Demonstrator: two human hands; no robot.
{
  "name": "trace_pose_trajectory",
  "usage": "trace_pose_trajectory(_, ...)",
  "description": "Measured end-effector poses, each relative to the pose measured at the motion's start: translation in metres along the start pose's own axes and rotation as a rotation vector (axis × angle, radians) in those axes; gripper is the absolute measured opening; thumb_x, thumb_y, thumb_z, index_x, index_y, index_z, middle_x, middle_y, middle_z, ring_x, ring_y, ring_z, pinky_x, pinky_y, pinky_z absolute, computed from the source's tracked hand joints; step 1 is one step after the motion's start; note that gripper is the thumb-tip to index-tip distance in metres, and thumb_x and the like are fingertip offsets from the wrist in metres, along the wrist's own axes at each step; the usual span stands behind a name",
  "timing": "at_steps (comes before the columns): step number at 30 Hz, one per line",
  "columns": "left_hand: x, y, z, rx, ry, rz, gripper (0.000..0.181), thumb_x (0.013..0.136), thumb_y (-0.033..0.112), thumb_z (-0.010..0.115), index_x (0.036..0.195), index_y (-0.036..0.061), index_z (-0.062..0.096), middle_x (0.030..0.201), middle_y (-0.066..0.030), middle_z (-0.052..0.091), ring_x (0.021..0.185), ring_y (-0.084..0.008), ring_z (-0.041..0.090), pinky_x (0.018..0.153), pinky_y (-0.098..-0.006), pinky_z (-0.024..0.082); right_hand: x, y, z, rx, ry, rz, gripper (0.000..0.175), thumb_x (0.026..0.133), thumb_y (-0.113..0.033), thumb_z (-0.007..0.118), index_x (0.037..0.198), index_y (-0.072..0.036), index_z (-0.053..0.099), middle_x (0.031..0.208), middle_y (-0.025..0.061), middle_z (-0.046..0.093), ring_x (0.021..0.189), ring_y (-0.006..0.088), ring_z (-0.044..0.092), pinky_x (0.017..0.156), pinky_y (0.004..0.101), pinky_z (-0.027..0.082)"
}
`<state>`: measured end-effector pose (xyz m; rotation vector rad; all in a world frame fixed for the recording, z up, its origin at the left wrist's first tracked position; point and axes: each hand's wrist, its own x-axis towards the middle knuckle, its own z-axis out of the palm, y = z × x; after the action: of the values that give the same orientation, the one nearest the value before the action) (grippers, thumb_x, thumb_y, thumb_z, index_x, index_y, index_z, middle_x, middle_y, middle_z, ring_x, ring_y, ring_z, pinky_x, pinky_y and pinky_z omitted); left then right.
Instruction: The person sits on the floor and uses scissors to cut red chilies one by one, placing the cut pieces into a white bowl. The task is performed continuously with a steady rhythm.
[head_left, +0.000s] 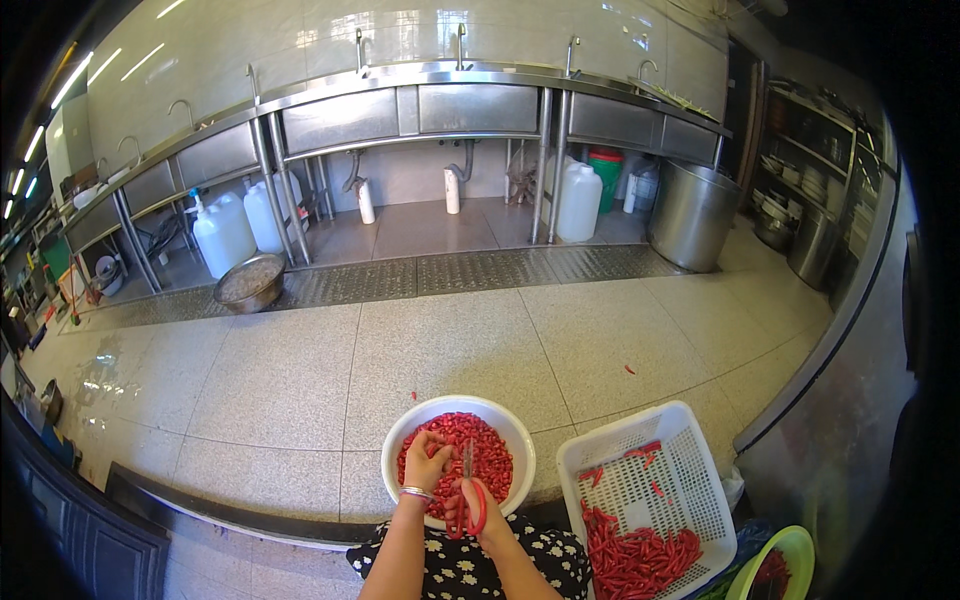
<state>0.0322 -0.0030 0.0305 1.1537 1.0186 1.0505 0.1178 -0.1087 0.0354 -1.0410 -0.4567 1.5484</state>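
My right hand (480, 510) grips a pair of scissors with red handles (454, 525). Their metal blades (469, 459) point away from me over a white basin (523, 450). Cut red chili pieces (480, 431) fill much of that basin. My left hand (426, 459), with bracelets at the wrist, is left of the blades above the pieces. Its fingers are curled together, and a bit of red chili pepper (433, 448) shows between them, partly hidden. To the right stands a white perforated plastic basket (679, 469), holding whole red chili peppers (637, 559) mostly at its near end.
A yellow-green bowl (802, 551) with something dark red is at the lower right, near a metal cabinet door (832, 450). Stray chili bits (629, 369) lie on the tiled floor (442, 345). Beyond are a drain grate (487, 271), a metal bowl (251, 283), a steel pot (691, 217) and sinks (480, 109).
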Motion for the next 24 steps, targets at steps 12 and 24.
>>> trace_pose_trajectory(12,-0.011,0.021,0.005,0.200,-0.135,0.135,0.007,0.075,0.003,0.059,0.081,-0.0003,0.059,0.067,-0.0022,0.057,0.059,-0.0066,0.051,0.052,-0.0190,0.042,0.007,0.008,-0.004,-0.326,0.080,-0.163,0.030,0.087,-0.035,0.043,0.097,-0.007,0.044,0.072,0.0048,0.053,0.062,0.0131,0.053,0.055,0.0241,0.043)
trace_pose_trajectory(24,-0.006,0.002,-0.006,0.309,-0.079,0.169,0.006,0.070,0.001,0.059,0.076,0.0003,0.059,0.066,-0.0033,0.057,0.057,-0.0089,0.051,0.053,-0.0213,0.042,-0.001,0.001,-0.001,0.103,0.049,0.063,0.029,0.087,-0.033,0.045,0.096,-0.005,0.044,0.064,0.0017,0.042,0.052,0.0109,0.042,0.048,0.0217,0.036)
